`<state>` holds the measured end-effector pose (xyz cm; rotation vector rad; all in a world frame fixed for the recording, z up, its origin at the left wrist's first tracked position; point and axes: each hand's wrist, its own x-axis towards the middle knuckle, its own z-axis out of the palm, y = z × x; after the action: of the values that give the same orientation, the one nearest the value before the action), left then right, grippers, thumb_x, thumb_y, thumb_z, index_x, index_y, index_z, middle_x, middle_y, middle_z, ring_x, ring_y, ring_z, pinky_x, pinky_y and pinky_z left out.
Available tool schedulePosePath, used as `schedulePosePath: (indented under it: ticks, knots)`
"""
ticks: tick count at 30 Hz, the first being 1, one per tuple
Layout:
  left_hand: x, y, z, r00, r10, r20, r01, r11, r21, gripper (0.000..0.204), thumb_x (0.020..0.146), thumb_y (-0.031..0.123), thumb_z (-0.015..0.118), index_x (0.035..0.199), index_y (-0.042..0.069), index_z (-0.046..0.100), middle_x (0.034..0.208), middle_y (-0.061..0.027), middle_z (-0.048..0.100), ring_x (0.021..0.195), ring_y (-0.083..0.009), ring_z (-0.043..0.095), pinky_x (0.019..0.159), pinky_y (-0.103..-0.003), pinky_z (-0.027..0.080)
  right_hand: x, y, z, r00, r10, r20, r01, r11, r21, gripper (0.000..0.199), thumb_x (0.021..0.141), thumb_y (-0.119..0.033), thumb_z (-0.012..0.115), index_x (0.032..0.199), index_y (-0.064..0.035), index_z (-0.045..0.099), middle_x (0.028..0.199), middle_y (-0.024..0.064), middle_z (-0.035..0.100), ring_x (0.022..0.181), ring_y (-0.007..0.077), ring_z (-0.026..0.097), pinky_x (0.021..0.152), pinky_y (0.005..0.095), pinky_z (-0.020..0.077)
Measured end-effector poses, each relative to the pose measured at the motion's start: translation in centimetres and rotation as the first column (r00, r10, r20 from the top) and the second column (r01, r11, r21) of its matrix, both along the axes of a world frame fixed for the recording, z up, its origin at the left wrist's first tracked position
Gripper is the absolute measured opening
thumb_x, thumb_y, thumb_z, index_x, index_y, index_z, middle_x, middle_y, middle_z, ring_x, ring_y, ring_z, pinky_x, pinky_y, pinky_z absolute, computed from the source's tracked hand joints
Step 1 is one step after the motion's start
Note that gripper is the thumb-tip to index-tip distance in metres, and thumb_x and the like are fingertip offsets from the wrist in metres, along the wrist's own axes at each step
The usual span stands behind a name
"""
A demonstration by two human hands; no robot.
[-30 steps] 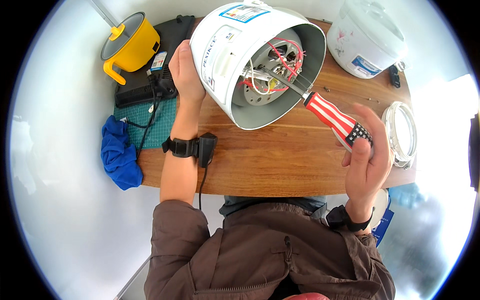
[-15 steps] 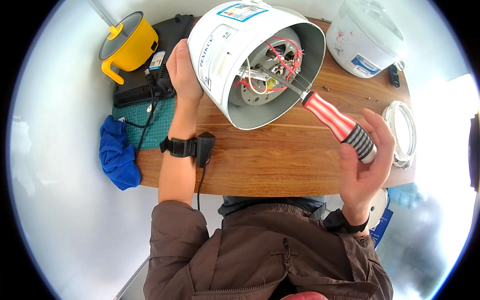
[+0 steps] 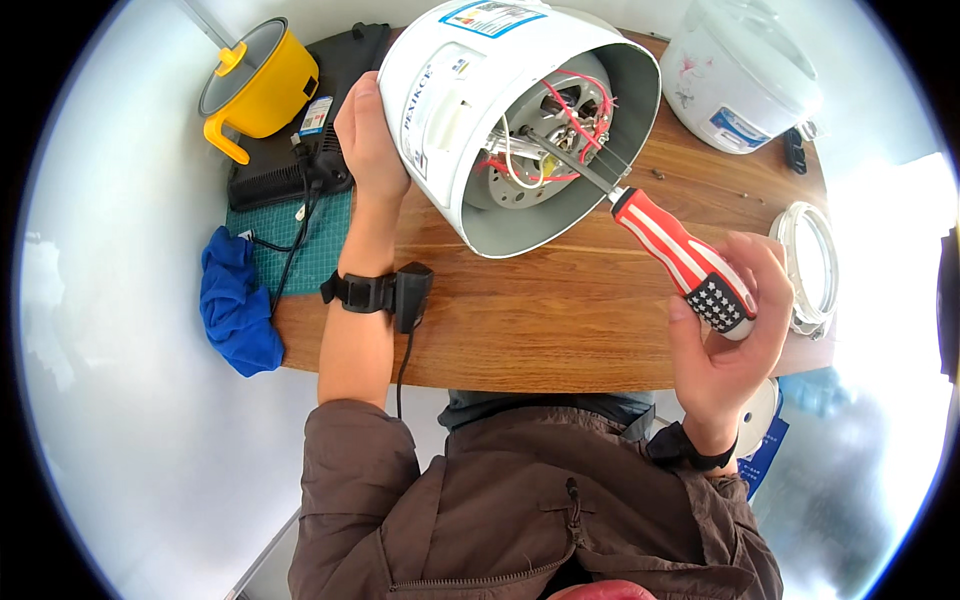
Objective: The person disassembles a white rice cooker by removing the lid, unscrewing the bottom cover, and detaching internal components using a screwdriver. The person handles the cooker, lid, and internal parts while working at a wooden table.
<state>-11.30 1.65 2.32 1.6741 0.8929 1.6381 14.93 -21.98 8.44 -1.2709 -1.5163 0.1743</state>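
Observation:
A white rice cooker body (image 3: 432,130) is tilted on the table, its open underside facing me. Inside it show a round metal plate (image 3: 515,188), red wires (image 3: 570,120) and a white wire. My left hand (image 3: 372,145) grips the body's left side, fingers partly hidden behind it. My right hand (image 3: 735,310) has its fingers around the end of a screwdriver (image 3: 672,240) with a red, white and black handle of stripes and stars. The screwdriver's shaft reaches into the underside among the wires; its tip seems to be near the middle, and I cannot tell what it touches.
A flowered white rice cooker (image 3: 740,75) stands back right, a white ring-shaped part (image 3: 806,265) at the right edge. Left are a yellow pot (image 3: 268,85), a black appliance (image 3: 345,60), a green cutting mat (image 3: 325,245), a blue cloth (image 3: 235,310) and cables. Small bits lie near the cooker body.
The screwdriver has turned about its axis in my right hand, so stars and stripes now show on the handle. The cooker body has shifted slightly right. My left hand keeps its hold.

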Motion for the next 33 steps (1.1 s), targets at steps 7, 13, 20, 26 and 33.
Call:
schedulePosePath:
  ticks: [7, 13, 20, 26, 33]
  knots:
    - [0.1, 0.2, -0.3, 0.996, 0.001, 0.088, 0.003, 0.999, -0.045, 0.044, 0.110, 0.024, 0.034, 0.108, -0.006, 0.066, 0.090, -0.0086, 0.069, 0.078, -0.0122, 0.063, 0.071, -0.027, 0.050, -0.7, -0.9, 1.1, 0.949, -0.085, -0.304, -0.005, 0.959, -0.285, 0.054, 0.083, -0.002, 0.077, 0.132, 0.0035, 0.056, 0.101, 0.0148, 0.068, 0.086, 0.0214, 0.065, 0.079, 0.0310, 0.0522]
    - [-0.1, 0.3, -0.4, 0.991, -0.065, 0.117, 0.073, 0.995, -0.071, 0.043, 0.109, 0.026, 0.036, 0.109, -0.004, 0.067, 0.090, -0.0078, 0.070, 0.076, -0.0106, 0.063, 0.068, -0.026, 0.049, -0.3, 0.1, 0.3, 0.993, -0.068, 0.092, 0.068, 0.998, 0.004, 0.047, 0.079, 0.002, 0.077, 0.123, 0.0022, 0.062, 0.107, 0.0170, 0.065, 0.089, 0.0256, 0.063, 0.081, 0.0342, 0.0517]
    - [0.1, 0.2, -0.3, 0.988, -0.050, 0.148, 0.062, 0.995, -0.079, 0.042, 0.109, 0.026, 0.036, 0.110, -0.004, 0.066, 0.091, -0.0086, 0.070, 0.077, -0.0114, 0.064, 0.068, -0.026, 0.049, -0.4, 0.1, 0.4, 0.993, -0.103, -0.066, 0.091, 0.982, -0.164, 0.053, 0.081, 0.002, 0.077, 0.130, 0.0021, 0.059, 0.115, 0.0165, 0.062, 0.099, 0.0222, 0.063, 0.080, 0.0313, 0.0519]
    - [0.2, -0.1, -0.1, 0.985, -0.080, 0.152, 0.093, 0.992, -0.080, 0.042, 0.110, 0.026, 0.036, 0.110, -0.004, 0.065, 0.092, -0.0092, 0.070, 0.079, -0.0116, 0.063, 0.070, -0.026, 0.049, 0.3, -0.5, 0.6, 0.990, -0.128, -0.054, 0.111, 0.961, -0.253, 0.054, 0.084, -0.002, 0.079, 0.133, 0.0020, 0.056, 0.114, 0.0156, 0.062, 0.099, 0.0197, 0.061, 0.082, 0.0287, 0.0523]
    - [0.1, -0.3, -0.3, 0.999, 0.044, 0.011, -0.044, 0.998, -0.049, 0.043, 0.111, 0.023, 0.034, 0.113, -0.006, 0.065, 0.097, -0.0111, 0.069, 0.083, -0.0122, 0.064, 0.073, -0.027, 0.051, -0.4, 0.9, 0.5, 0.998, -0.069, 0.004, 0.069, 0.997, 0.031, 0.049, 0.088, -0.013, 0.079, 0.129, 0.0030, 0.058, 0.109, 0.0190, 0.066, 0.088, 0.0233, 0.065, 0.079, 0.0353, 0.0532]
